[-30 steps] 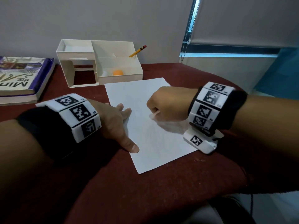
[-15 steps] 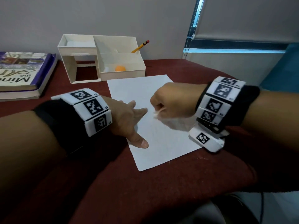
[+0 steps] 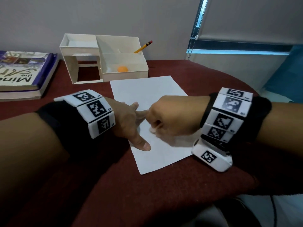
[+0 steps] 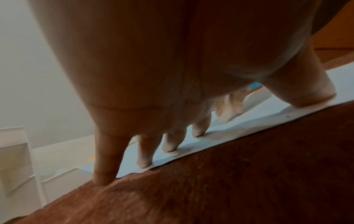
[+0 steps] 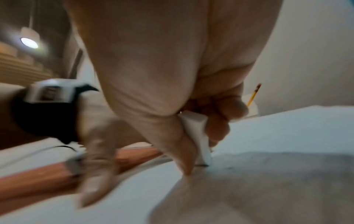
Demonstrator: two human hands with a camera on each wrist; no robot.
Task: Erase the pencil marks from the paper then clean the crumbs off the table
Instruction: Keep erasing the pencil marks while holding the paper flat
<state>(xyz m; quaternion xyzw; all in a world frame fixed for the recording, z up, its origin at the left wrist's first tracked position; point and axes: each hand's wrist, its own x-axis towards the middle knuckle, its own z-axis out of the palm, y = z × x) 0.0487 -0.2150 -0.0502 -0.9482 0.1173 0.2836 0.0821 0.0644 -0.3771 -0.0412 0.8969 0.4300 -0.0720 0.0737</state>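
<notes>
- The right hand (image 3: 170, 117) is curled into a fist, thumb and fingers clamped on a white eraser (image 5: 199, 136) whose lower end touches the paper (image 3: 157, 94).
- From the head view the eraser is almost wholly hidden by the fist (only a pale sliver shows).
- The left hand (image 3: 129, 122) lies spread, fingers straight, thumb and three fingertips pressing the paper's near-left edge; the little finger (image 4: 106, 165) lands on the red worktop (image 3: 147, 194).
- Pencil marks and crumbs are too faint to make out.
- Beyond the paper, a white organiser (image 3: 105, 63) holds a pencil (image 3: 143, 46) and an orange ball (image 3: 122, 69).
- Books (image 3: 21, 71) at far left are cut off.
</notes>
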